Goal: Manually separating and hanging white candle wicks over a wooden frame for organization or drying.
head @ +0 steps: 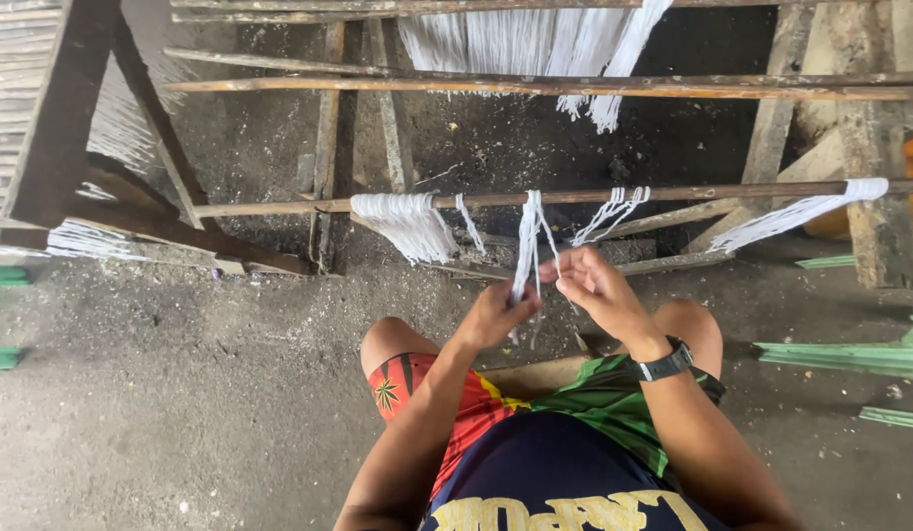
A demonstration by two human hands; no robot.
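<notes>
The head camera looked straight down on a seated person, knees apart, facing a low horizontal wooden rod [574, 197] that ran across a rough timber frame [869, 197] above a dark, gritty dirt floor [161, 393]. Several bundles of white cotton-like thread were draped over the rod so that their ends hung free within arm's reach: a broad flat white hank [407, 224] to the left, a thin white strand [468, 224] beside it, a loose white looped bundle [614, 209] to the right, and a long white skein [800, 211] slanting away at the far right.

One narrow white thread bundle [528, 241] hung from the middle of the rod, directly in front of the person — it was the one being handled. The left hand [496, 313] was clenched around its lower part, seemingly to keep the strands taut and gathered, with a few loose ends trailing below the fist. The right hand [592, 285], wearing a black wristwatch [665, 362], sat just to the right of the bundle and slightly higher, its fingertips pinched together on fine strands drawn sideways from it. The two hands were nearly touching, with the bundle running between them.

More white thread [535, 44] hung from a higher wooden bar [476, 87] at the top of the view, well apart from the hands. Green-painted pieces [850, 356] lay at the right edge.
</notes>
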